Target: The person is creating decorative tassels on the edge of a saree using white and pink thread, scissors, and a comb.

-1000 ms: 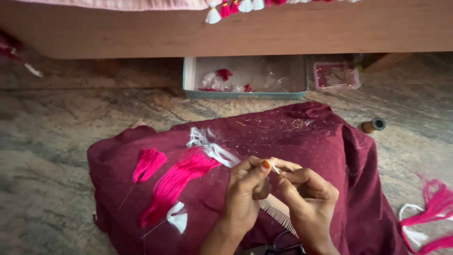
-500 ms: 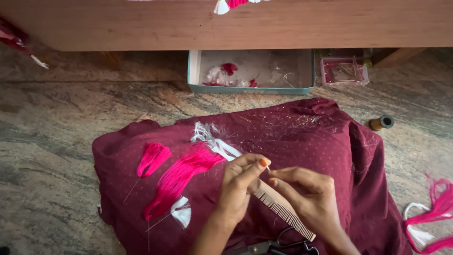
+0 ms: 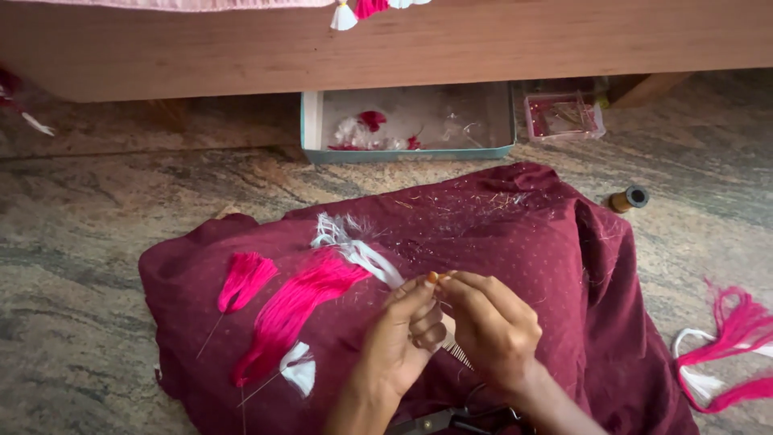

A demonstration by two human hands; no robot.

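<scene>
Both hands meet at lower centre of the frame over a maroon cloth spread on the stone floor. Left hand and right hand have fingertips pinched together at one spot; what they pinch is too small to tell, maybe thread. A comb shows just below, between the hands, mostly hidden; cannot tell which hand holds it. Scissors lie on the cloth at the bottom edge, under the wrists.

Left of the hands on the cloth: long pink tassel, small pink tassel further left, white thread bundle running up from the hands, small white tuft near the long tassel's lower end.

Upper centre: open box with scraps, under a wooden bed frame. Small clear box to its right. Thread spool on the floor, right of the cloth. Pink and white threads at right edge.
</scene>
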